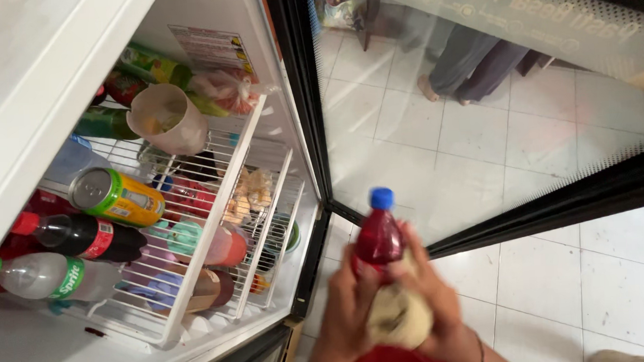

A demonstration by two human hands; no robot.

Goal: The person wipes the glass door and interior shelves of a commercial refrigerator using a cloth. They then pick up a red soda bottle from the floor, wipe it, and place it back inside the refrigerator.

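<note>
Both my hands hold a bottle of dark red drink (377, 238) with a blue cap, upright in front of an open fridge. My left hand (348, 309) grips its left side. My right hand (429, 291) wraps the right side together with a beige cloth (396, 317) pressed against the bottle's lower part. The bottle's base is hidden by the cloth and my fingers.
The fridge's white wire shelves (214, 200) carry a green and yellow can (116, 198), a dark cola bottle (78, 236), a clear soda bottle (44, 277) and a beige cup (167, 119). The glass door (478, 102) stands open to the right. Another person's legs (469, 62) show behind it on the white tiled floor (594, 278).
</note>
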